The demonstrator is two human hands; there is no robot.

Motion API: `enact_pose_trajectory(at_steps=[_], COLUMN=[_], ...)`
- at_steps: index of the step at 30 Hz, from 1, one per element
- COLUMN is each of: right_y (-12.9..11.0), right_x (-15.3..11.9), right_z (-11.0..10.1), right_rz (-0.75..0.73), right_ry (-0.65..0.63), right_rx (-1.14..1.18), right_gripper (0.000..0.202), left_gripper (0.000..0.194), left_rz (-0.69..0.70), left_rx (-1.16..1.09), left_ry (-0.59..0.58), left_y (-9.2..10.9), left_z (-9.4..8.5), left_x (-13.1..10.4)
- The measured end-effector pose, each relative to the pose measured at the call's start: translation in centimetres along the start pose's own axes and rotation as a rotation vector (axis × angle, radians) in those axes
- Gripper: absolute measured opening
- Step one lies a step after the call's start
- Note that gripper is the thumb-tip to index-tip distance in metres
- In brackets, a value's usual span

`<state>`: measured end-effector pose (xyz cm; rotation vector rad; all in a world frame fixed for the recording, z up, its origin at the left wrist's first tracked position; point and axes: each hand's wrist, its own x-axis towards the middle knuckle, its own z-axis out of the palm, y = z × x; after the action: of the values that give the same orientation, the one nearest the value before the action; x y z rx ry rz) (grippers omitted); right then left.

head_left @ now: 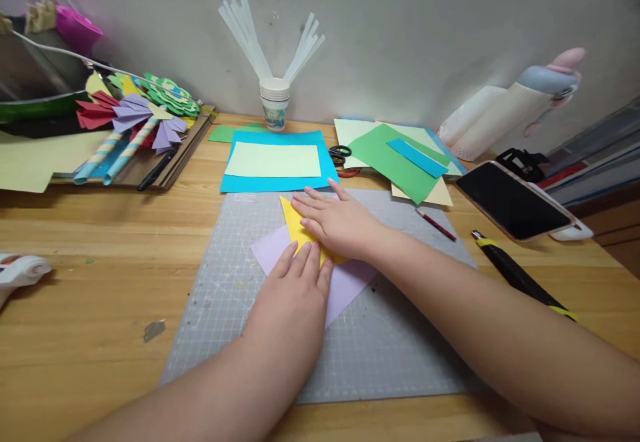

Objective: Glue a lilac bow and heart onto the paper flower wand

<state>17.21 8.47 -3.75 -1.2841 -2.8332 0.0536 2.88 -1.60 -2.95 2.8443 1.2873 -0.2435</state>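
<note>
A yellow sheet of paper (291, 217), with a pointed corner showing, lies on a purple sheet of paper (345, 292). Both rest on a grey cutting mat (390, 355) with a printed grid. My right hand (337, 219) is spread flat over the upper part of the yellow paper, fingers pointing left. Lower down, my left hand (295, 295) touches the yellow paper's bottom edge with its fingertips, fingers stretched forward. Much of the yellow paper is hidden under my hands.
Behind the mat lie blue paper (230, 179), scissors (340, 152) and green paper (375, 152). Paper cups (275, 112) hold white strips. To the right are a pencil (437, 224), a utility knife (517, 275) and a phone (515, 199). Paper flowers (145, 119) lie at left.
</note>
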Motion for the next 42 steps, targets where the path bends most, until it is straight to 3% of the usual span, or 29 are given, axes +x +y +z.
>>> enact_pose_trajectory(at_steps=[8,13,18,22,24,28,30,36,39,42], right_y=[0.1,-0.1,-0.2,0.4,0.8,1.0,1.1,1.4,1.7,1.9], right_x=[2.0,3.5,4.0,0.9,-1.9,-7.4,-9.0,-9.6,-9.5,-9.6], right_z=[0.2,-0.3,-0.9,-2.2,-2.7,-2.5,-2.1,-1.2,-0.7,-0.2], right_rz=[-0.033,-0.039,0.007,0.21,0.233,0.062,0.018,-0.055,-0.039,0.028], right_ry=[0.094,0.062,0.138,0.274,0.238,0.088,0.09,0.168,0.199,0.222], right_rx=[-0.148,-0.262,-0.13,0.084,0.168,0.191,0.152,0.073,0.044,0.056], right_gripper=[0.043,0.041,0.043,0.044,0.037,0.038,0.04,0.033,0.038,0.039], left_gripper=[0.056,0.056,0.048,0.035,0.026,0.02,0.022,0.028,0.036,0.031], left_rz=[-0.001,-0.012,-0.05,-0.083,-0.108,-0.199,-0.237,-0.306,-0.374,-0.448], left_rx=[0.014,-0.019,-0.083,-0.173,-0.209,-0.21,-0.222,-0.379,-0.548,-0.744], left_ry=[0.056,0.058,0.156,0.226,0.226,0.25,0.277,0.329,0.453,0.583], left_y=[0.0,0.0,0.0,0.0,0.0,-0.4,-0.7,-1.4,-1.7,-2.2], left_z=[0.1,0.4,0.4,-0.1,-0.4,-0.5,-0.2,-0.1,-0.4,-0.5], left_x=[0.0,-0.1,-0.2,-0.2,-0.1,0.3,0.5,0.9,1.1,1.2])
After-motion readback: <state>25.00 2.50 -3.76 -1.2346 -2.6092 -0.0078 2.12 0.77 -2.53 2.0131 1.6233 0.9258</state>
